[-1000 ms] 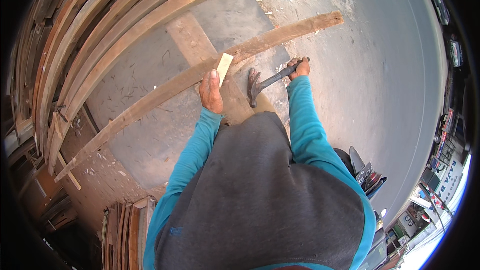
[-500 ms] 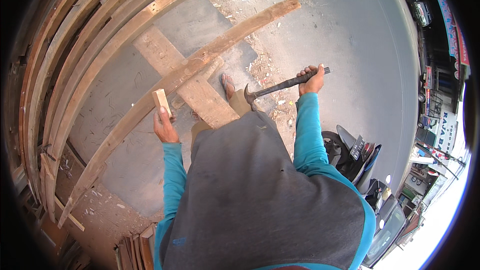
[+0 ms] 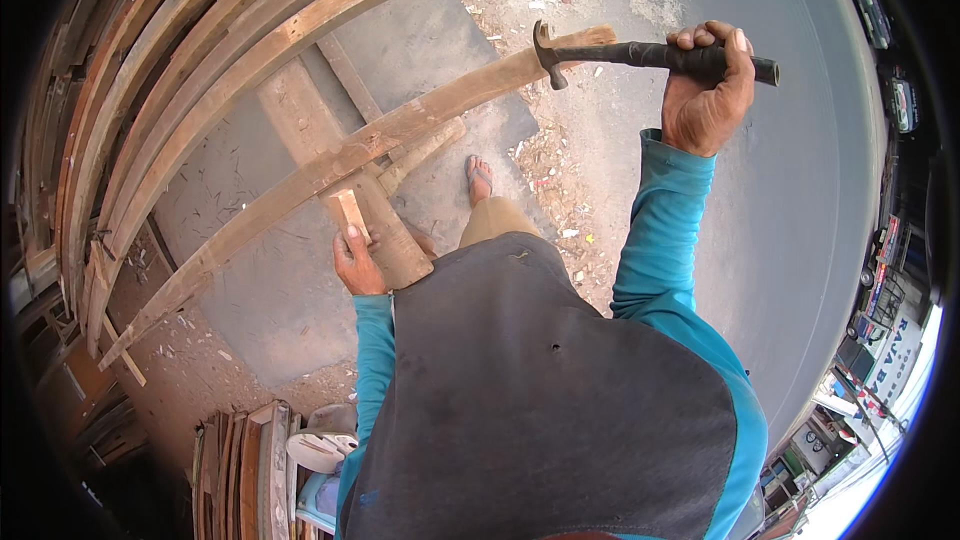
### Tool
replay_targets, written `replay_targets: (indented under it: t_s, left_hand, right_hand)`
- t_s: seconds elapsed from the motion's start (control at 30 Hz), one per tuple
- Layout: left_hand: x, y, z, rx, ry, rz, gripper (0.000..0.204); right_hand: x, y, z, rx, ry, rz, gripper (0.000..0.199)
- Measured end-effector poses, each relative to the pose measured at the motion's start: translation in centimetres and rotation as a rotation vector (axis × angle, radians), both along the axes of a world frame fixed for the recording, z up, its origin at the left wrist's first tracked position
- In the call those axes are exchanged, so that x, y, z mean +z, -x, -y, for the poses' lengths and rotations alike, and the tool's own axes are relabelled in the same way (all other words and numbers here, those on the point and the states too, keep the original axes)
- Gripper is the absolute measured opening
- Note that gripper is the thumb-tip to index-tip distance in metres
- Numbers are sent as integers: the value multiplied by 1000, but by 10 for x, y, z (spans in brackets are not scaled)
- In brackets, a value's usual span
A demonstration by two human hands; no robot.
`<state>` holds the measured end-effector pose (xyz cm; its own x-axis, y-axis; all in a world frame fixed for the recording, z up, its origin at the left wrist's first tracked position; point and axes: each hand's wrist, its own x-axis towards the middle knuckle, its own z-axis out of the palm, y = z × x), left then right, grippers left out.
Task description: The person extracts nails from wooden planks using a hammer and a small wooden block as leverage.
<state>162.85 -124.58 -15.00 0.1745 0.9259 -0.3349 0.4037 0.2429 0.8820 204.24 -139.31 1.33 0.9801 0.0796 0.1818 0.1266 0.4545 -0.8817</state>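
Raised higher: one hammer (image 3: 640,53), one wood block (image 3: 349,215).

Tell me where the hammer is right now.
In the head view, the hammer is upper right, raised in the right hand, its head above the far end of the long plank.
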Motion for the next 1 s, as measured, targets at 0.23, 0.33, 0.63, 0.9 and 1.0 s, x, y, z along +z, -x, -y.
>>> replay_targets:
  t_s: [0.23, 0.33, 0.63, 0.9, 1.0]
  left_hand:
    - [8, -21, 123, 119, 63, 2, 45]
    - [-10, -19, 182, 87, 94, 41, 44]
    - [-70, -24, 308, 368, 89, 77, 50]
    - [-130, -2, 445, 817, 288, 194, 48]
    - [-184, 74, 498, 978, 176, 205, 44]
  right_hand:
    - [3, -27, 19, 314, 240, 124, 34]
    - [9, -20, 71, 479, 314, 298, 32]
    - [11, -11, 100, 930, 559, 514, 30]
    - [-22, 13, 65, 1384, 573, 526, 33]
    - [-91, 95, 67, 1400, 428, 447, 33]
